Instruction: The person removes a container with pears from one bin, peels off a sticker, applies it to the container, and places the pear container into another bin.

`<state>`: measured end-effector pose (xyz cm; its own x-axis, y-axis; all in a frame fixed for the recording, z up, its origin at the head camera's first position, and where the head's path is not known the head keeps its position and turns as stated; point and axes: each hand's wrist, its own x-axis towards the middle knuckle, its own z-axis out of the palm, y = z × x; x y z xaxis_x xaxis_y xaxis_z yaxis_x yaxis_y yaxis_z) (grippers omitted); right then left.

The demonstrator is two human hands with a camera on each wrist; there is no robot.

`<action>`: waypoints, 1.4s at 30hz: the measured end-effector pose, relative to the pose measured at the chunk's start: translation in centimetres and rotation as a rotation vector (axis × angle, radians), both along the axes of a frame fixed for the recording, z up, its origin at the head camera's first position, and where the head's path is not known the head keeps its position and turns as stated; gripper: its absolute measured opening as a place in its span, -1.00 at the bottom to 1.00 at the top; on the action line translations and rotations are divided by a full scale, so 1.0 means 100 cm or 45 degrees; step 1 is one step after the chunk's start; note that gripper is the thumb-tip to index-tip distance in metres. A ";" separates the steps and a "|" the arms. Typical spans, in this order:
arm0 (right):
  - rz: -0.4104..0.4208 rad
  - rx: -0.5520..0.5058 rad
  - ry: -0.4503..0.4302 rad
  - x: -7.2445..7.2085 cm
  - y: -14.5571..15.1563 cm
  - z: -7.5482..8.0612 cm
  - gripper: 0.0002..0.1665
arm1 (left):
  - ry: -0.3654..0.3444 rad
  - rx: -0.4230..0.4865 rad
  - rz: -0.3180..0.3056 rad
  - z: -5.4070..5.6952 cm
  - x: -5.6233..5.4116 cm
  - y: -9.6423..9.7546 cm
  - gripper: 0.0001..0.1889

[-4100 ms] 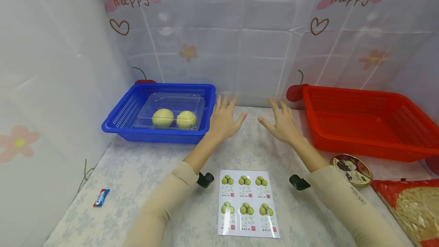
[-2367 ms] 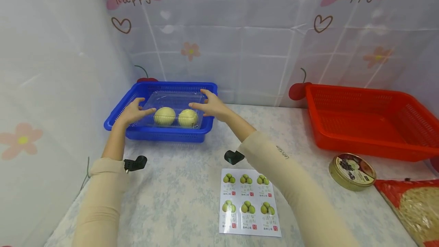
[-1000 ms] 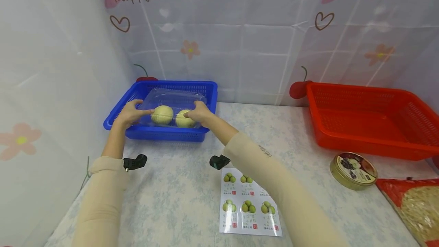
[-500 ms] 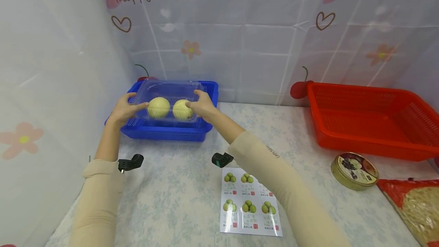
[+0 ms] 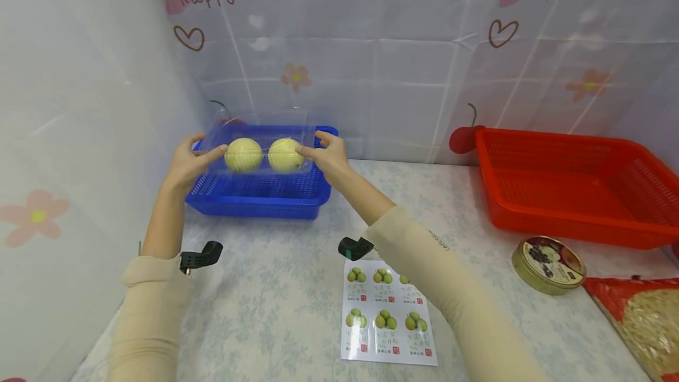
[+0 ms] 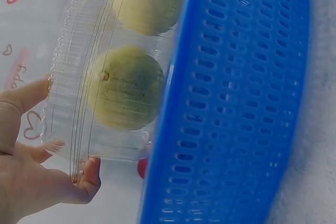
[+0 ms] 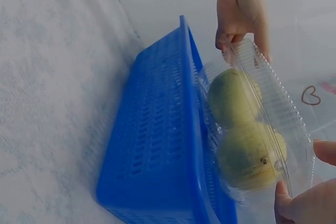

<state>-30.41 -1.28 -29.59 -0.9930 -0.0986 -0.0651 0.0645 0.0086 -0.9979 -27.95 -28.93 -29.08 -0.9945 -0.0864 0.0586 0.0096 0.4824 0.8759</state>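
A clear plastic clamshell box (image 5: 265, 125) hangs above the blue basket (image 5: 254, 208), lifted off its floor. Two round pale yellow-green fruits, which look like pears or melons (image 5: 244, 155), lie inside it; one shows a small brown stem spot in the right wrist view. My left hand (image 5: 187, 164) grips the box's left end, thumb in front and fingers along the side. At the other end my right hand (image 5: 331, 155) pinches the box's edge between thumb and fingers. In the left wrist view the box (image 6: 68, 103) hangs over the basket's rim (image 6: 176, 77).
A red basket (image 5: 562, 220) stands at the right. Before it are a round tin (image 5: 549, 264) and a red-edged bag of pale flakes (image 5: 652, 323). A sheet of fruit stickers (image 5: 389, 335) lies on the table's front middle. A patterned curtain (image 5: 403, 75) hangs behind.
Both hands went from the middle to the blue basket, took the clear box by its ends, and raised it with the fruits inside. The sheet, tin and red basket stayed put.
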 end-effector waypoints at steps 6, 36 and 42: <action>0.035 -0.072 0.033 0.003 0.016 0.004 -0.26 | 0.026 -0.002 -0.028 0.011 0.009 0.010 -0.03; 0.024 -0.053 0.408 0.051 0.125 0.004 -0.47 | 0.196 0.131 -0.237 0.022 0.033 0.089 -0.25; -0.049 -0.092 0.428 0.062 0.147 0.002 -0.47 | 0.208 0.084 -0.325 0.018 0.037 0.107 -0.23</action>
<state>-24.18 13.46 -29.40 -0.9608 -0.0533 0.2722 -0.2691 -0.0588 -0.9613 -24.29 -18.26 -27.29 -0.9625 0.1559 0.2219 0.2663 0.3884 0.8822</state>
